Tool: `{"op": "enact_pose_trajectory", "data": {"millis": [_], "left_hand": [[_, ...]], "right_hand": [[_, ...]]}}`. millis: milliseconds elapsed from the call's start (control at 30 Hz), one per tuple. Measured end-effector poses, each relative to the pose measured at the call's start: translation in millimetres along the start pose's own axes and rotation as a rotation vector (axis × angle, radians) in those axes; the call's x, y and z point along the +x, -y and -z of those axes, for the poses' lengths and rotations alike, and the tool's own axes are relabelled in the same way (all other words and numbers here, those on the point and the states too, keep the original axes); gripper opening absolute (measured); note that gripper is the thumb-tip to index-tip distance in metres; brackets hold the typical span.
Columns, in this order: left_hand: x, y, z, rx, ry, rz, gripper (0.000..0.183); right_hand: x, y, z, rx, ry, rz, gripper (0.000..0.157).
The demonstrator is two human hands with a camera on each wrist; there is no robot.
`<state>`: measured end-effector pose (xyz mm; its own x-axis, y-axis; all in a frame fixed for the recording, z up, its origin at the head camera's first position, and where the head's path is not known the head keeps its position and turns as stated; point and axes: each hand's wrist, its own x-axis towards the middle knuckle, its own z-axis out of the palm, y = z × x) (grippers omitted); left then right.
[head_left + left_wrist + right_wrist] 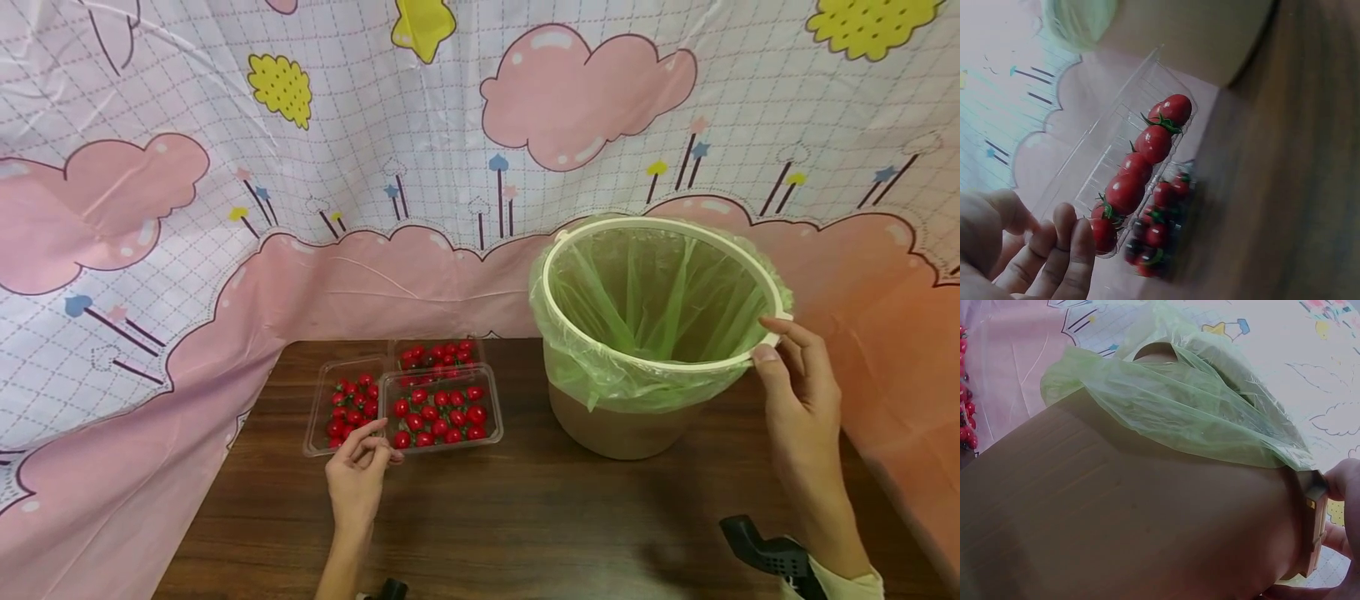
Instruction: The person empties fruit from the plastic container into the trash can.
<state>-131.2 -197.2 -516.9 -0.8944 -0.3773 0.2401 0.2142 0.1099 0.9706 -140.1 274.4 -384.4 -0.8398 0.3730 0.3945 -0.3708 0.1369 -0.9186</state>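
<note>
A tan bin [622, 429] with a green bag liner [645, 300] and a cream ring [600, 229] on its rim stands at the right of the brown table [525, 525]. My right hand [776, 342] pinches the ring at its right side, thumb on top and fingers outside; in the right wrist view the fingers [1342, 481] show beside the bin wall [1147, 525]. Clear trays of cherry tomatoes [442, 412] lie left of the bin. My left hand [367, 442] lies at the trays' front edge, fingers [1075, 240] loosely curled and touching a tray corner [1107, 247].
A cartoon-cloud plastic sheet [225, 208] hangs behind the table and drapes down its left and right sides. Two more tomato trays lie at the left [345, 408] and back [438, 354]. A black wrist mount [772, 554] shows at the lower right.
</note>
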Motion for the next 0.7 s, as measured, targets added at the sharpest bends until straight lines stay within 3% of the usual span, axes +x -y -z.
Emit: {"op": "enact_pose_trajectory", "data": {"millis": [267, 467, 700], "left_hand": [[10.9, -28.3, 0.8, -0.024, 0.006, -0.041, 0.034], [14.7, -41.7, 5.7, -0.105, -0.008, -0.029, 0.031], [21.1, -66.1, 10.9, -0.126, -0.011, -0.084, 0.032]], "right_hand": [[1, 1, 0.6, 0.033, 0.005, 0.012, 0.039], [4, -1, 0.4, -0.007, 0.013, -0.006, 0.039], [8, -3, 5.0, -0.08, 0.061, -0.002, 0.041]]}}
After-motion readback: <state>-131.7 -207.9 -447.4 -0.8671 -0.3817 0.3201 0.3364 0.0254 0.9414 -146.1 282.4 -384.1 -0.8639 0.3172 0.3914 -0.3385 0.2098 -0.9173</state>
